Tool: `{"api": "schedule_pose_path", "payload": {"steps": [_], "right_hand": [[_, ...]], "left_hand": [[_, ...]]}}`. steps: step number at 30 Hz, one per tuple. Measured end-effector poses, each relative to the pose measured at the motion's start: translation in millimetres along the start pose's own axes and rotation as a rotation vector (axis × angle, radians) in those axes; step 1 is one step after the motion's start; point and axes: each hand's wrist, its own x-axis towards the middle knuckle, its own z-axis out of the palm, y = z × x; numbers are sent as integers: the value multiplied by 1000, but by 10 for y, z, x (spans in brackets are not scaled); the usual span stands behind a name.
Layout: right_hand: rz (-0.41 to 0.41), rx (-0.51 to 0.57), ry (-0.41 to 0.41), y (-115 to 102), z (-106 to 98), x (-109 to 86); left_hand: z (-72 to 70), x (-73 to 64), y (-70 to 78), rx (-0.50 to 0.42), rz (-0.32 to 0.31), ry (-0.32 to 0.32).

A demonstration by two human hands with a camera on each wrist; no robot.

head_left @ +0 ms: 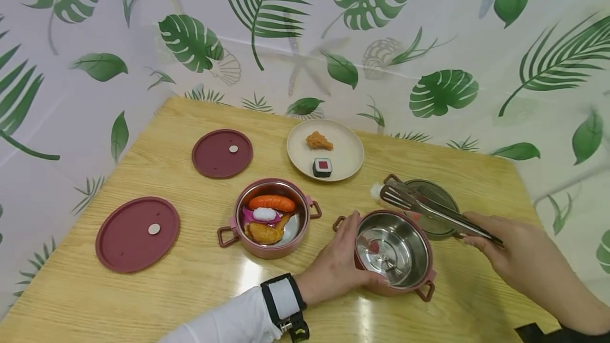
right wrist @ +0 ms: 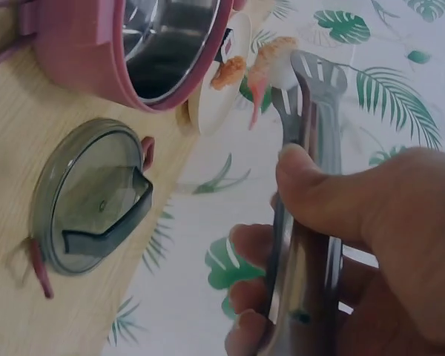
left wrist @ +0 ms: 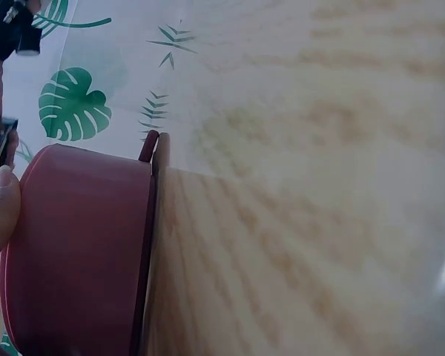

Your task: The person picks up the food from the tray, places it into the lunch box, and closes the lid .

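Note:
My left hand (head_left: 335, 261) grips the side of a pink pot (head_left: 421, 242) with a shiny steel inside. In the left wrist view the thumb lies against the wall of this pot (left wrist: 81, 245). My right hand (head_left: 519, 258) holds metal tongs (head_left: 436, 210) above the far right of the pot. Between the slotted tips, in the right wrist view, is a piece of toy food with a white part and an orange-pink part (right wrist: 271, 63), perhaps shrimp sushi. Behind the tongs lies a clear grey lid (head_left: 436, 192) with a dark handle, partly hidden.
A second pink pot (head_left: 269, 252) holds a toy sausage (head_left: 271, 203), a white-and-purple piece (head_left: 264, 215) and a fried chicken piece (head_left: 264, 233). A beige plate (head_left: 345, 144) bears a drumstick (head_left: 318, 141) and a sushi roll (head_left: 322, 167). Two maroon discs (head_left: 138, 253) lie left.

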Motion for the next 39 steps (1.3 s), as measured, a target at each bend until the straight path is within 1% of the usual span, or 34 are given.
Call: {"api": "schedule_pose_path", "payload": {"steps": [3,6,8,10,12,15,17,19,20,25,27,30,34,37,39], "right_hand": [[48,1,-54,14,-33,-162],[95,1,-150,30,-45,-289],[96,-19,-197,24,-19,-329],[87,-57,-221,1,29,-332],[57,-113,-197,-29,84,-305],[7,-167,-129,-73,180,-242],[-23,-179,-93,-97,238,-201],[-49,-175,-79,-118,289,-169],[-51,-173,-83,-129,306,-156],[-7,-158,-155,-163,330,-119],[-3,-165,-176,-163,310,-102],[-27,-202,-201,-165,215,-67],[-54,-215,-231,-212,-38,20],[-107,-202,-180,-292,-213,119],[-152,-194,-129,-358,-282,207]], "left_hand": [[-11,5,6,20,11,-6],[-15,3,10,30,16,-11],[-23,-2,9,30,10,-8],[-32,-3,2,26,5,-6],[-43,0,-4,27,5,-3],[-46,8,-7,35,7,-10],[-44,9,-4,34,5,-16],[-40,6,-1,27,-5,-23],[-39,5,-1,21,-11,-24],[-48,5,-5,6,-27,-24],[-56,9,-7,13,-21,-20],[-61,12,-10,23,-11,-17],[-47,3,-16,32,-14,-15],[-40,0,-18,36,-17,-13],[-41,7,-17,33,-10,-6]]}}
